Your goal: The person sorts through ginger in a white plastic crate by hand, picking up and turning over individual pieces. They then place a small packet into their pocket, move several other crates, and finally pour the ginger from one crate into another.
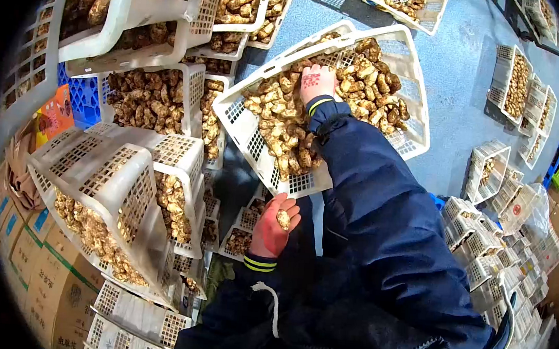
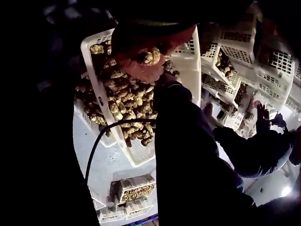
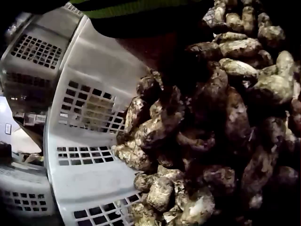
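Observation:
In the head view, a white plastic crate with mesh walls stands tilted before me, partly filled with stubby brown-and-cream mushrooms. My right hand reaches into the pile, the back of the hand up and marked red. Its fingertips are hidden among the mushrooms, and I cannot tell whether they grip one. Just outside the crate's near corner, my left hand is turned palm up. A small pale mushroom lies held in its curled fingers, seen too in the left wrist view as a lit mushroom.
Stacked crates of mushrooms crowd the left side. Cardboard boxes stand below them. More crates lie on the blue floor to the right, with a pile of white crates at the lower right. Another person's dark sleeve shows in the left wrist view.

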### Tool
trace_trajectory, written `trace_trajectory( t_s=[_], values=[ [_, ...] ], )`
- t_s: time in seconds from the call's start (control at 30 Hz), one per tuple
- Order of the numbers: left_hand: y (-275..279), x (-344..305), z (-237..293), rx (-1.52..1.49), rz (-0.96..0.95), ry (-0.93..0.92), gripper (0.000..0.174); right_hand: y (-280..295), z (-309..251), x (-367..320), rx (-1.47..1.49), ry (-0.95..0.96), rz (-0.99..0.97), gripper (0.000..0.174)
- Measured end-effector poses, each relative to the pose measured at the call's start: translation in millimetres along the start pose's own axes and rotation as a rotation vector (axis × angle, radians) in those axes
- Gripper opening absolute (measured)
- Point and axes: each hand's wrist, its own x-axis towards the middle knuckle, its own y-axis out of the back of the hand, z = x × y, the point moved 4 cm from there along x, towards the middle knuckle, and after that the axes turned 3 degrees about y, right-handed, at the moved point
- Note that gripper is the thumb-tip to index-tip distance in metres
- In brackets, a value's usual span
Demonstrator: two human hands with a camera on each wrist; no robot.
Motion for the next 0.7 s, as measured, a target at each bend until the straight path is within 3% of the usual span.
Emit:
trace_trajectory(
  t_s=[0.03,0.1,0.13,0.17,0.2,0.3,0.37,0.43,0.47,0.5,0.7],
  values=[
    [-1,1,0,-0.003,-0.007,-0.010,0.035,3,4,-2,0.078,0.041,-0.001,0.017],
    [-8,-2,4,-0.358,-0.030,0.046,0.035,5,14,-14,0.280,0.086,0.141,0.025],
    [-13,-8,7,-0.239,0.146,0.088,0.037,7,19,-19,0.456,0.119,0.165,0.028],
    [-15,-7,6,-0.244,0.147,0.088,0.037,5,25,-23,0.631,0.151,0.191,0.030],
    [-17,-5,4,-0.351,0.132,0.111,0.033,-1,32,-27,0.894,0.067,0.215,0.038],
    [-17,-6,1,-0.431,0.155,0.149,0.031,-3,43,-44,1.924,-0.030,-0.059,0.051],
    [-16,-8,-1,-0.373,0.226,0.182,0.034,4,47,-61,2.372,-0.072,-0.287,0.059],
    [-10,-6,-10,-0.416,0.134,0.152,0.036,8,59,-75,2.430,0.018,-0.364,0.061],
    [-14,-7,-8,-0.389,0.184,0.154,0.033,27,58,-83,2.441,-0.002,-0.346,0.061],
    [-16,-7,-7,-0.360,0.235,0.154,0.030,37,60,-85,2.528,0.099,-0.391,0.061],
    [-27,-7,-9,-0.333,0.315,0.242,0.032,60,71,-88,2.422,0.134,-0.197,0.048]
  ],
)
